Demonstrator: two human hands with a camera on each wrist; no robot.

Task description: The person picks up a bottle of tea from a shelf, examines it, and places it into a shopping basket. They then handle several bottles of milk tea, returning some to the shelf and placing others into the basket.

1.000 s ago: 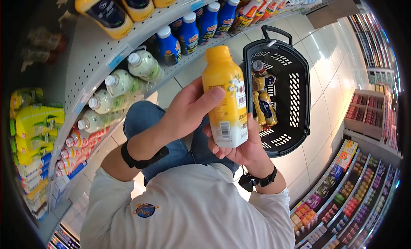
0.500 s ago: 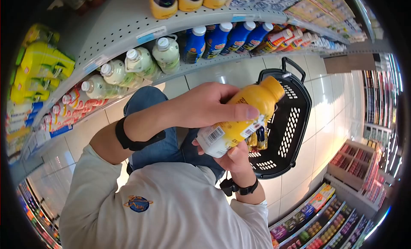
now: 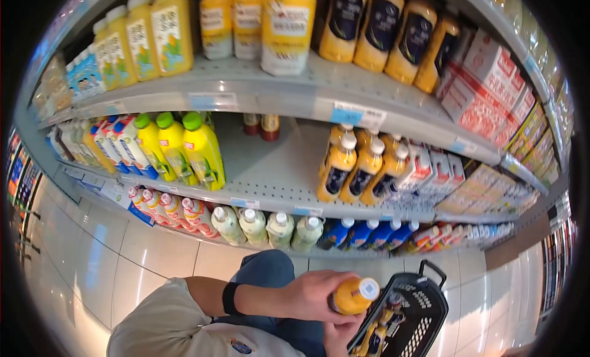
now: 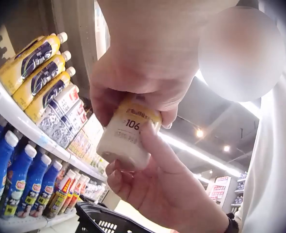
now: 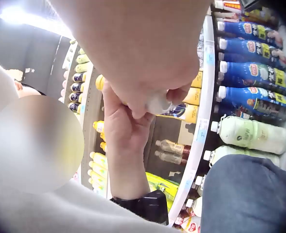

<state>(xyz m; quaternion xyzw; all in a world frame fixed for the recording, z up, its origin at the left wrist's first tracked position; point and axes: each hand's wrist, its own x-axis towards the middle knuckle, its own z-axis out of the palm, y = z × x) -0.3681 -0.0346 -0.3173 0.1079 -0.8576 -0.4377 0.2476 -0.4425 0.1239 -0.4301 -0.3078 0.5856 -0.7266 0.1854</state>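
Observation:
A yellow juice bottle (image 3: 351, 298) with a white lower part is held in both hands in front of the knees. Its cap top, pale with a small square mark, faces up towards the head view. My left hand (image 3: 313, 293) wraps its upper body. Below it, my right hand (image 3: 340, 333) grips the bottle's base. From the left wrist view, the bottle's white base (image 4: 126, 148) shows "106" on its side, with right thumb and fingers around it. The right wrist view shows only a little of the white base between the hands.
A black shopping basket (image 3: 424, 314) stands on the floor at the right, with several yellow bottles (image 3: 375, 338) inside. Ahead, shelves (image 3: 270, 99) carry juice bottles, green-capped jugs (image 3: 203, 151), cartons and blue bottles (image 3: 362, 234). The lowest shelf runs close to the knee (image 3: 265, 271).
The head view has swung up from the lap and basket to the shelves. The bottle has turned from showing its side label to pointing its cap at the head view. Both hands keep their grip.

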